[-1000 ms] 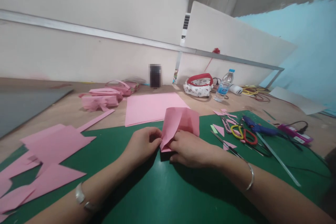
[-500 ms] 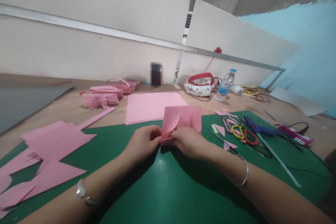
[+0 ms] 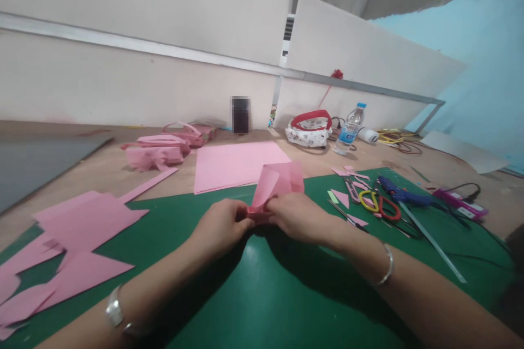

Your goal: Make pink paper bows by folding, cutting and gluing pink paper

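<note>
A partly folded sheet of pink paper [image 3: 282,179] stands up between my two hands, above the green cutting mat [image 3: 262,294]. My left hand [image 3: 223,221] pinches its lower left corner between thumb and fingers. Wrapped round the lower right part of the same paper is my right hand [image 3: 297,218], its fingertips partly hidden behind the fold. A narrow folded strip runs along the bottom edge between the hands, and the upper part curls back. Just beyond lies a flat stack of pink sheets [image 3: 233,166].
Pink cut pieces [image 3: 90,223] lie at left, with folded pink paper shapes [image 3: 164,147] behind. At right are scissors [image 3: 379,204], a blue glue gun [image 3: 405,196], a glue stick [image 3: 434,245] and a pink power strip [image 3: 460,204]. A water bottle [image 3: 349,130] and pouch [image 3: 309,130] stand at the back.
The pink paper's upper part has bent and curled more, and looks narrower. Both hands stay on its lower edge, the right hand slightly higher. The view has shifted a little.
</note>
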### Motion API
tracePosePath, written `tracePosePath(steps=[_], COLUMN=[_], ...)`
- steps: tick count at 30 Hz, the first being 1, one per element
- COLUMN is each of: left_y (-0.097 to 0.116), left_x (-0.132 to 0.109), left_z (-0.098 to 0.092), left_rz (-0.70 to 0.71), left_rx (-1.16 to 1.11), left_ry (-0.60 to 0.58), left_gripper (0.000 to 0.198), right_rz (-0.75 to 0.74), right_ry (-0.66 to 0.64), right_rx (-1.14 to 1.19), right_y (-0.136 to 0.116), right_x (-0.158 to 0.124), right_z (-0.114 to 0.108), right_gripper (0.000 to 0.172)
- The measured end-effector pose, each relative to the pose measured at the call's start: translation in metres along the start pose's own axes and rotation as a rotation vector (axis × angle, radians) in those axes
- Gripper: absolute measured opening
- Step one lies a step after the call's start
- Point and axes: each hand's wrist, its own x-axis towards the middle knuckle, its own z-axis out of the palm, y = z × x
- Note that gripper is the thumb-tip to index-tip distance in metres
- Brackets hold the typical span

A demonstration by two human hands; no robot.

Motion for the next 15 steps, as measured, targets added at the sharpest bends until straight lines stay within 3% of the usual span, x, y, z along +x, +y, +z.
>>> tracePosePath(steps=[5,9,15], left_y=[-0.001,-0.002,0.002], left_x=[0.004,0.005,0.003], left_z=[0.0,-0.001,-0.002], left_rz=[-0.038,-0.051,-0.04], left_rx=[0.027,0.028,0.044], left_ry=[-0.002,-0.016,-0.064], left_gripper=[0.02,0.023,0.034], right_rz=[-0.084,-0.128,-0.073], right_ry=[0.025,0.006,-0.022], right_rx=[-0.237,-0.329,-0.326], right_y=[0.007,0.016,0.019], right_x=[-0.014,-0.013,-0.007], right_z=[-0.024,-0.023,-0.021], right_gripper=[0.019,0.013,0.017])
